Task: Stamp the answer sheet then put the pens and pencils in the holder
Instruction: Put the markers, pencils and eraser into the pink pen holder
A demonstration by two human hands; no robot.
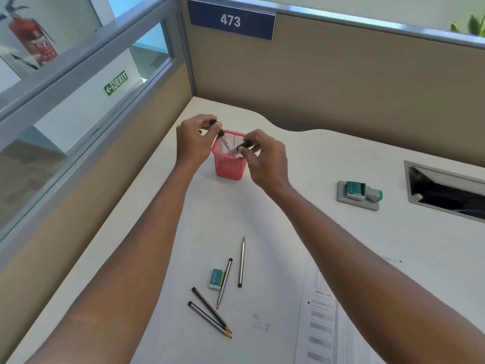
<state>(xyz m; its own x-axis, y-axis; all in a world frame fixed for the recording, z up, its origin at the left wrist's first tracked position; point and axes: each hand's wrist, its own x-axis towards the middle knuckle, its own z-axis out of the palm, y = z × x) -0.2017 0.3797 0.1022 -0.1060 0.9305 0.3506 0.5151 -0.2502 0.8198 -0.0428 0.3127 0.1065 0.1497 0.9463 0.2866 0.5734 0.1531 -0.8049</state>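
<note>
A pink mesh holder (231, 166) stands on the white desk. My left hand (194, 143) pinches the black top of a pen (221, 134) whose clear barrel slants down into the holder. My right hand (265, 158) grips the black end of a second pen (242, 147) at the holder's rim. Several striped pencils (241, 261) lie loose on the desk nearer me, two of them side by side (210, 313). The answer sheet (330, 319) lies at the lower right, partly under my right forearm. A green and grey stamp (363, 191) rests on its grey pad.
A small green eraser (216, 279) lies beside the pencils. A dark rectangular cable opening (446, 193) is set into the desk at the right. Beige partition walls (328, 82) close off the desk at the back and left. Faint blue ink marks (259, 324) show on the desk.
</note>
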